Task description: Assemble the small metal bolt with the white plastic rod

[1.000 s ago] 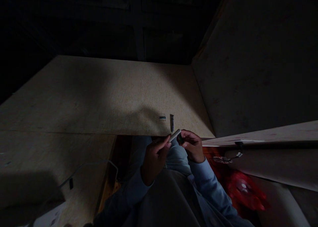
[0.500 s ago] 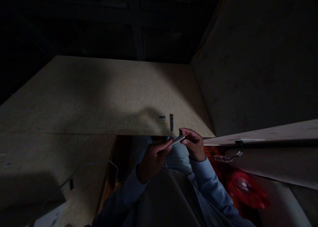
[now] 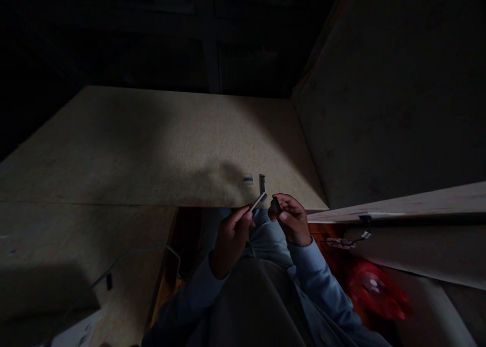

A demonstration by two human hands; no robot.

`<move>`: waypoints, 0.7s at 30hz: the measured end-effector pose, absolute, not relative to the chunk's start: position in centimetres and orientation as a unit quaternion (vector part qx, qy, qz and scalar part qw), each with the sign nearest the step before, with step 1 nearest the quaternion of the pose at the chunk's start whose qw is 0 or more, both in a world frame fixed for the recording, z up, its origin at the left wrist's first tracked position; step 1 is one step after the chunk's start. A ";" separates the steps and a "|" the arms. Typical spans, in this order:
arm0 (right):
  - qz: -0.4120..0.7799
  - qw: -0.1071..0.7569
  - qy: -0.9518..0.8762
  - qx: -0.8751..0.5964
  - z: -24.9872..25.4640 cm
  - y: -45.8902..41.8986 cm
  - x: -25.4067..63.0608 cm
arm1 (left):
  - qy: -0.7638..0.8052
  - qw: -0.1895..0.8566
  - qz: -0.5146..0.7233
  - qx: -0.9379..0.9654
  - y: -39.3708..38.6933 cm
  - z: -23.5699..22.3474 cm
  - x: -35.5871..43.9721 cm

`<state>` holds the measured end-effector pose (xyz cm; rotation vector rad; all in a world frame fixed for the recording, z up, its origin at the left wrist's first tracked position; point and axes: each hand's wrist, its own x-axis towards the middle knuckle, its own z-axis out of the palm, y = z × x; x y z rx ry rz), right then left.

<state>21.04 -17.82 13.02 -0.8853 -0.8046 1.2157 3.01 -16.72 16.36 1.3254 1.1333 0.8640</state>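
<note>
Grip of the left hand: thumb and fingertips pinched on the near end of a pale stick. Grip of the right hand: fingers curled, thumb and fingertips closed on a small dark piece. Both hands are above the person's legs, by the near edge of the tabletop.

Main relation: long axis of the pale stick runs from near left, at the left fingertips, to far right, where its other end stands free. Dark piece lies to the right of that free end, near it, with a gap between; not touching. Its long axis slants the opposite way, from far left to near right, so the two lines close toward each other on the far side. Of the two hands, the right has its fingertips nearer the free end. Relative height of stick and piece: cannot tell from this single view.

Farther on: slim tool lying on the tabletop, long axis near to far. Stick's free end covers its near end in view; whether they touch is unclear. Just left of the tool, a flat striped piece, its blue band running left to right. Neither hand touches these two.

Beyond the far edge: dark panels, too dim for detail.
</note>
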 end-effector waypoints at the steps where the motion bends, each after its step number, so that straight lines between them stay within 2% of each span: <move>1: 0.539 0.658 -0.351 -0.391 13.0 -17.8 21.1 | 0.479 0.572 0.364 0.557 -16.7 16.3 3.1; 11: 0.557 0.663 -0.310 -0.392 12.8 -17.4 21.7 | 0.481 0.634 0.357 0.489 -15.7 13.7 3.8; 21: 0.530 0.650 -0.285 -0.463 11.5 -16.7 23.9 | 0.522 0.607 0.394 0.451 -12.8 10.8 4.2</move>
